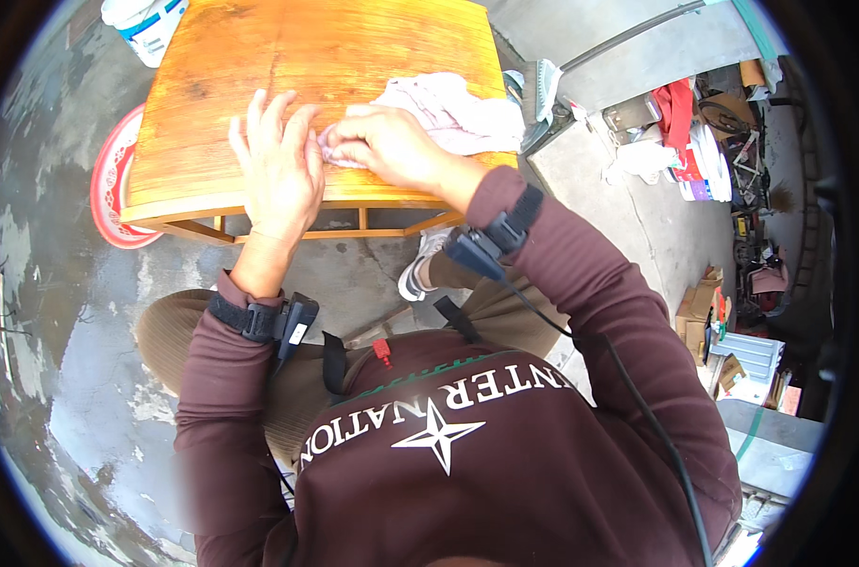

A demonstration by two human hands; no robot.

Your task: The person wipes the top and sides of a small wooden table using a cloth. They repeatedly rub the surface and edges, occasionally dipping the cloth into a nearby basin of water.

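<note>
A wooden table (pixel 217 149) with a varnished, grained top stands before me. My right hand (pixel 387 145) grips a pale pinkish cloth (pixel 458 117) near the table's front edge. A bunched part of it sticks out by my fingertips, while the rest lies crumpled on the top to the right. My left hand (pixel 277 159) is held over the front of the top with its fingers spread and nothing in it. Its thumb side is close to the bunched cloth; whether the two touch, I cannot tell.
A red-and-white patterned basin (pixel 110 191) sits on the floor, partly under the table's left side. Beyond the far left corner is a white bucket (pixel 149 35). To the right are a scrub brush (pixel 545 88), a plastic bucket (pixel 706 163) and cardboard boxes (pixel 695 319).
</note>
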